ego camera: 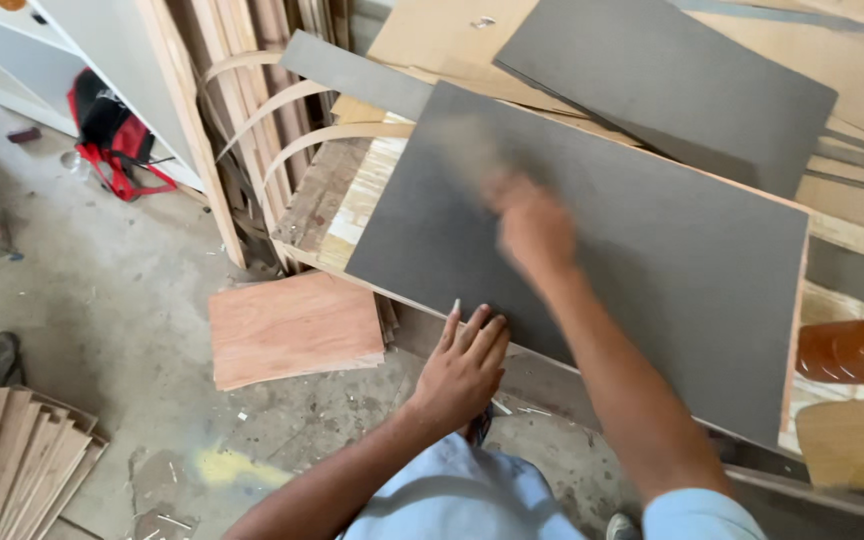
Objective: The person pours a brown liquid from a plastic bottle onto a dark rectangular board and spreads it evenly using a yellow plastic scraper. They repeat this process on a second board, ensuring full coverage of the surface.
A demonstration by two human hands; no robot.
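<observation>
A large dark grey laminate-faced board [652, 250] lies flat on a wooden workbench [337, 195]. My left hand [464, 365] rests on the board's near edge, fingers spread and pressing down. My right hand [532, 225] is on the board's top face near its middle, blurred by motion; whether it holds anything cannot be made out. A second grey board [672, 85] lies farther back, overlapping the first at its far side.
Reddish plywood pieces [292, 328] are stacked on the concrete floor below the bench. Thin wood strips [7, 460] lie at the lower left. A red and black bag [107, 130] sits by a white panel. An orange-brown object [857, 350] sits at the right.
</observation>
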